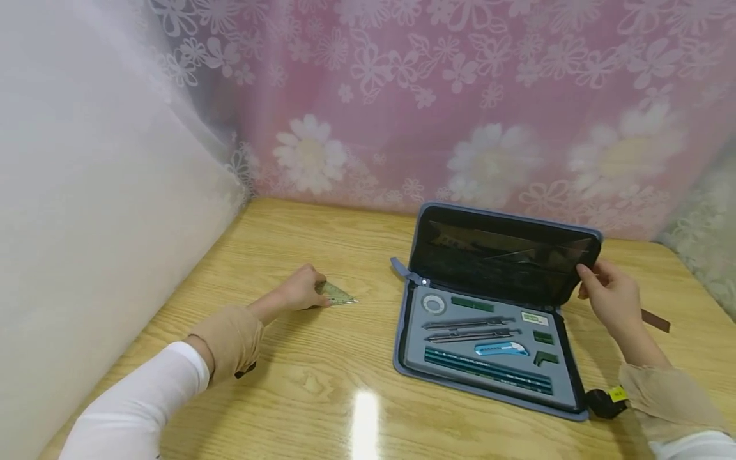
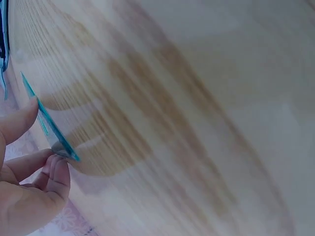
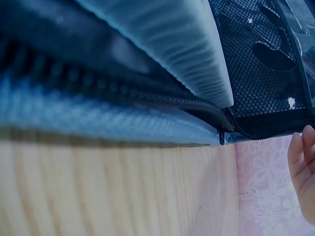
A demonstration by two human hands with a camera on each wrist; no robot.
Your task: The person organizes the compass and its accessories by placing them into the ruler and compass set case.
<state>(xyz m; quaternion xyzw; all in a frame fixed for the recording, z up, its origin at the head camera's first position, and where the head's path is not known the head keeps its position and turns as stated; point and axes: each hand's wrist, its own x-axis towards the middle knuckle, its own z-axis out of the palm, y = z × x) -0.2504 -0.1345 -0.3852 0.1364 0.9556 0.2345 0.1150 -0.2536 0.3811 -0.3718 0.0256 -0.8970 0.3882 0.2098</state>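
Observation:
My left hand (image 1: pixel 302 289) pinches a clear greenish set square (image 1: pixel 338 294) by one end, left of the case. In the left wrist view, the thumb and fingers of the left hand (image 2: pixel 37 191) grip the set square (image 2: pixel 54 125), which is seen nearly edge-on. A blue zippered drawing-set case (image 1: pixel 404 358) lies open with its lid raised. My right hand (image 1: pixel 612 297) holds the right edge of the lid (image 1: pixel 506 211), thumb on the inner face. The right wrist view shows this hand (image 3: pixel 304 172) only partly, at the lid's edge.
The case's grey foam tray (image 1: pixel 414 345) holds a tape roll (image 1: pixel 434 305), two compass-like tools (image 1: pixel 471 335), a blue cutter (image 1: pixel 501 349), several green pencils (image 1: pixel 489 370) and an eraser (image 1: pixel 535 318). A brown strap (image 1: pixel 655 321) lies behind the right hand. A flowered curtain (image 1: pixel 402 128) borders the wooden table (image 1: pixel 322 364).

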